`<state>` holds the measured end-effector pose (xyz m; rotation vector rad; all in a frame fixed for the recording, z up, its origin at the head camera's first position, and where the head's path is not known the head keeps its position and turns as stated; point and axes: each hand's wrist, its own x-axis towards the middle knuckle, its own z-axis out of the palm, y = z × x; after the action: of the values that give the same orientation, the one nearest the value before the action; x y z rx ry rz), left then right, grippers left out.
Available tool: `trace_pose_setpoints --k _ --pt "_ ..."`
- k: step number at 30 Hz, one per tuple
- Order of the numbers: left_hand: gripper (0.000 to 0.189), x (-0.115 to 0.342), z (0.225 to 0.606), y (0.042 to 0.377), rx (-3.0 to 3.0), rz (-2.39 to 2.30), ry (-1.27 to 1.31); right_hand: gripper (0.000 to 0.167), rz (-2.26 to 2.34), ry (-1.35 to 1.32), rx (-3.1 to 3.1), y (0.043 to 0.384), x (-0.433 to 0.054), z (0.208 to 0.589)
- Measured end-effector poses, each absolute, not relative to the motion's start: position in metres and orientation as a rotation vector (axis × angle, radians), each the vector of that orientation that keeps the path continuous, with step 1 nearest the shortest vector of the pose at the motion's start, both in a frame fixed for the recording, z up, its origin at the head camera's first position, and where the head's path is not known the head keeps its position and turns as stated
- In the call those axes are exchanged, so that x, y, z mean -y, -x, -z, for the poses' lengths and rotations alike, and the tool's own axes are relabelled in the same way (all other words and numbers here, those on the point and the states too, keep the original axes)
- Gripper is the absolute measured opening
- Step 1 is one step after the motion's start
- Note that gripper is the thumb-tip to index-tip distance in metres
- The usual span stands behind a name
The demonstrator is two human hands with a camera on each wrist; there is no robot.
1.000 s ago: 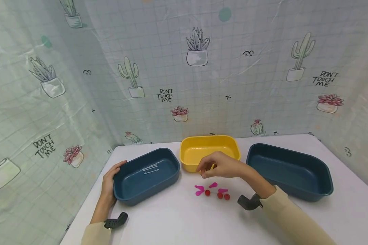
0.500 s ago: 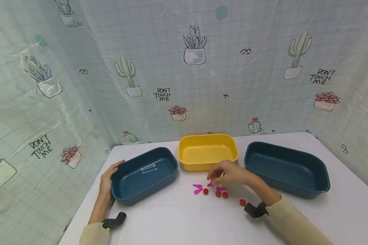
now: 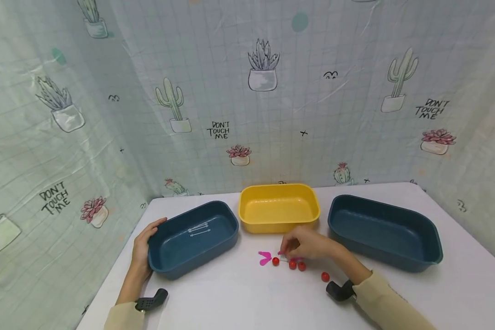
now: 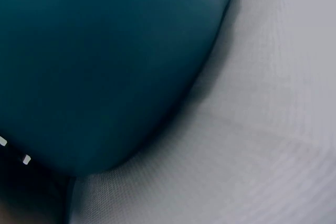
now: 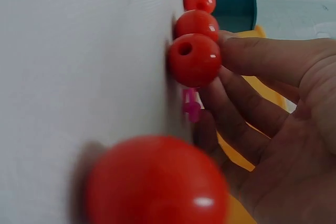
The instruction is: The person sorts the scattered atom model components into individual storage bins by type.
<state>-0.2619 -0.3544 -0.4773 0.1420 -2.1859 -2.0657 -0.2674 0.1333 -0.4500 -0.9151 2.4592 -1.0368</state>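
Observation:
In the head view my left hand (image 3: pixel 141 244) rests along the outer left side of a dark blue bin (image 3: pixel 177 270), fingertips at its upper corner. Several thin pale double-ended sticks (image 3: pixel 199 229) lie inside. My right hand (image 3: pixel 309 243) is low over the table, fingers bent down among small pink pieces (image 3: pixel 265 259) and red beads (image 3: pixel 293 265). One pink piece (image 3: pixel 279 253) shows partly beside its fingertips; whether they pinch it is hidden. In the right wrist view the thumb is close behind a holed red bead (image 5: pixel 195 60), and a pink piece (image 5: pixel 192 109) shows below it.
A yellow bin (image 3: pixel 278 227) stands at the back middle, just behind the right hand. Another dark blue bin (image 3: pixel 396 256) is at the right. A single red bead (image 3: pixel 325 277) lies near the right wrist. Behind the white table (image 3: pixel 231 302) hangs a cactus-print curtain (image 3: pixel 214 59).
My right hand has come from the yellow bin's front edge toward me, down to the pink pieces. A red bead near the wrist is now uncovered. The left hand stays at the bin.

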Motion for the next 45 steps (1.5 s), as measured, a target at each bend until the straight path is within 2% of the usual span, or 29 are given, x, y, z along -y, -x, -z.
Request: trace_pose_setpoints --k 7,45 --pt "0.051 0.3580 0.4780 0.2576 2.232 2.056 -0.163 0.012 1.031 0.904 -2.436 0.2657 -0.1285 0.4559" --pt "0.050 0.3563 0.4778 0.2626 2.213 2.081 -0.135 0.010 1.066 0.859 -2.436 0.2693 -0.1325 0.4574"
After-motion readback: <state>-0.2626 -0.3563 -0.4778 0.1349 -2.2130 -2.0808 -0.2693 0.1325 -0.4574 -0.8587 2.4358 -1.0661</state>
